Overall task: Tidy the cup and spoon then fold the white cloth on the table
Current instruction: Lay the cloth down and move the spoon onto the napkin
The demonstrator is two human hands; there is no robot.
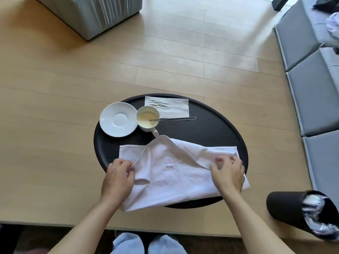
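Note:
A white cloth (170, 173) lies rumpled over the near half of the round black table (211, 129), its near edge hanging over the rim. My left hand (118, 178) pinches the cloth's left side. My right hand (228, 173) pinches a raised fold on its right side. Behind the cloth stands a white cup (147, 118) with pale liquid, its handle touching the cloth's peak. A metal spoon (174, 118) rests in the cup, handle pointing right. An empty white saucer (118, 119) sits just left of the cup.
A white paper napkin (169, 106) lies flat at the table's far edge. A grey cushioned bench (311, 92) runs along the right. A black slipper on a foot (293, 209) is at the lower right. A grey upholstered block (91, 13) stands far left.

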